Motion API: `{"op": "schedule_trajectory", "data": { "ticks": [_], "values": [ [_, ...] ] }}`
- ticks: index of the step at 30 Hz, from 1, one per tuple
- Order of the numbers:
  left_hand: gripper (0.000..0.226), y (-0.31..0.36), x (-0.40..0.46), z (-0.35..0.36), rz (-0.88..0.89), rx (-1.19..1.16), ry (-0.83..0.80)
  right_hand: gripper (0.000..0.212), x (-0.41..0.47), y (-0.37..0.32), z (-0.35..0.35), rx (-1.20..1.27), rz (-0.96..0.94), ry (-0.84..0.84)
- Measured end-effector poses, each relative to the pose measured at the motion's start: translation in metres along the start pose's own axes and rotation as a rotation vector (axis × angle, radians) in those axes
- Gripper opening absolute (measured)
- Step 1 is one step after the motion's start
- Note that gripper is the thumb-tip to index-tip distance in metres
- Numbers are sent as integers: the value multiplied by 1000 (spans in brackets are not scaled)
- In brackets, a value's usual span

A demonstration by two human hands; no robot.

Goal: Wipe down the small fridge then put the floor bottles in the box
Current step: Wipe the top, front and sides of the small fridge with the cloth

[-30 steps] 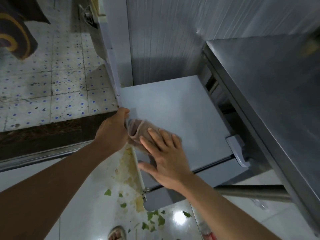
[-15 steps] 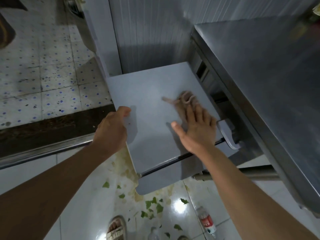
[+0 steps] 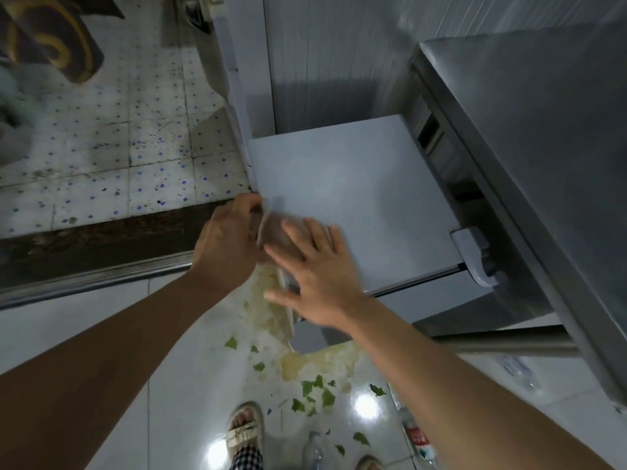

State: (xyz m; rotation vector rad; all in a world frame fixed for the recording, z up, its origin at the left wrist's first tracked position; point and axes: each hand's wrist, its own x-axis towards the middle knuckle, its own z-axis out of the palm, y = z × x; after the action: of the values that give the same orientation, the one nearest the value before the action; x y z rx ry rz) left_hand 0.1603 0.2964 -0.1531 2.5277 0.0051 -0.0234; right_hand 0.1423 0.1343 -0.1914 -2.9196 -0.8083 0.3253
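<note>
The small fridge stands low between a wall on the left and a steel tabletop on the right. The right hand presses a brownish cloth flat, fingers spread, on the fridge top's near left corner. The left hand grips that left edge, touching the cloth. Two bottles lie on the floor near the sandalled feet, among green scraps.
</note>
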Motion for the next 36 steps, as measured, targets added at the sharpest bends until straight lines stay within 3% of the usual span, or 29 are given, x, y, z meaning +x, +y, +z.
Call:
{"op": "schedule_trajectory", "data": {
  "ticks": [3, 6, 15, 21, 27, 32, 36],
  "values": [
    [51, 15, -6, 5, 11, 22, -5, 66, -51, -20, 17, -1, -62, 70],
    [53, 32, -15, 14, 41, 54, -19, 69, -81, -9, 27, 15, 31, 73],
    [44, 60, -80, 53, 37, 135, -9, 85, -126, 140, 11, -119, 405, 123],
    [45, 58, -119, 67, -87, 123, -7, 95, -141, 113, 26, 57, 490, 193],
    [44, 57, -122, 58, -137, 26, 3, 74, -147, 38, 36, 94, 313, 185],
    [53, 41, -133, 42, -197, 26, 70, 42, -128, -18, 33, 200, 128, 342],
    [46, 29, -140, 34, -154, 14, 58, 43, -114, -37, 39, 213, 20, 381]
  ]
}}
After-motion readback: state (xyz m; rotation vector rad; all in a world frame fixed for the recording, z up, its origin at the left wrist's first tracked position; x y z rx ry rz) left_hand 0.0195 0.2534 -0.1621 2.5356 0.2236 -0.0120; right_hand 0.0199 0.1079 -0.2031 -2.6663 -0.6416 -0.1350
